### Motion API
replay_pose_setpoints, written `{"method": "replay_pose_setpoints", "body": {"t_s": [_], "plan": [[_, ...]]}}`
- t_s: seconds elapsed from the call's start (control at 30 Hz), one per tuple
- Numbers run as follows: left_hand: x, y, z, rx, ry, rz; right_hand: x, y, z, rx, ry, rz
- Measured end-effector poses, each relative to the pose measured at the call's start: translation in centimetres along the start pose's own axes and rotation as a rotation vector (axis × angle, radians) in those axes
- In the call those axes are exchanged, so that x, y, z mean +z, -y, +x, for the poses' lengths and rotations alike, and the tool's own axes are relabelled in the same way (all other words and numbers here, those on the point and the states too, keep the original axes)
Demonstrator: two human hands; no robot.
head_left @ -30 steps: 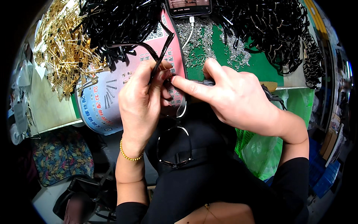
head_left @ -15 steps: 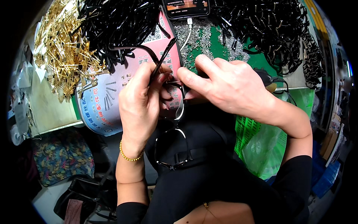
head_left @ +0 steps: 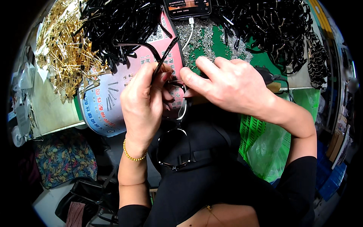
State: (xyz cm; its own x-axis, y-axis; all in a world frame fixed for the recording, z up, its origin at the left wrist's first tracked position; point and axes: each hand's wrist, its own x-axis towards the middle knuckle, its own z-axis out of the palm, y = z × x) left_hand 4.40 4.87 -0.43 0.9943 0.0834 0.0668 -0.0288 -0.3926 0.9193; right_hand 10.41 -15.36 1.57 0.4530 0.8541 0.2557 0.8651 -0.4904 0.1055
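Note:
A black eyeglasses frame (head_left: 174, 167) hangs between my hands, its lens rims pointing down toward my lap. My left hand (head_left: 140, 102) is closed around the frame near a hinge. Black temple arms (head_left: 165, 56) rise above the fingers, crossing each other. Close by on the right, my right hand (head_left: 232, 86) pinches at the same hinge end with thumb and index finger. Something thin shows at those fingertips, too small to name. The hinge itself is largely covered by fingers.
Black temple arms (head_left: 117, 26) lie heaped at the back, with more black frame parts (head_left: 276, 30) at right. Gold metal parts (head_left: 66, 45) are piled left. Small screws (head_left: 200, 39) cover a green mat beneath a phone (head_left: 189, 8). A corded black tool (head_left: 265, 75) lies behind my right wrist.
Both hands keep their hold at the hinge. The lower lens rim has risen very slightly, and the view has shifted a little.

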Motion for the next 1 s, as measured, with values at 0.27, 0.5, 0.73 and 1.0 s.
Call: {"method": "replay_pose_setpoints", "body": {"t_s": [0.27,0.5,0.73,1.0], "plan": [[0.2,-0.4,0.2,-0.05,-0.026,-0.128,-2.3,0.1,0.0,0.183,0.131,0.197],[0.8,0.8,5.6,0.138,-0.294,-0.162,-6.3,-1.4,-4.1,0.406,0.321,0.255],[-0.9,0.7,1.8,0.147,-0.542,-0.301,-5.6,-1.2,-6.1,0.464,0.415,0.282],[-2.4,1.9,-2.3,0.282,-0.521,-0.343,-5.6,-1.6,-6.1,0.465,0.44,0.332]]}}
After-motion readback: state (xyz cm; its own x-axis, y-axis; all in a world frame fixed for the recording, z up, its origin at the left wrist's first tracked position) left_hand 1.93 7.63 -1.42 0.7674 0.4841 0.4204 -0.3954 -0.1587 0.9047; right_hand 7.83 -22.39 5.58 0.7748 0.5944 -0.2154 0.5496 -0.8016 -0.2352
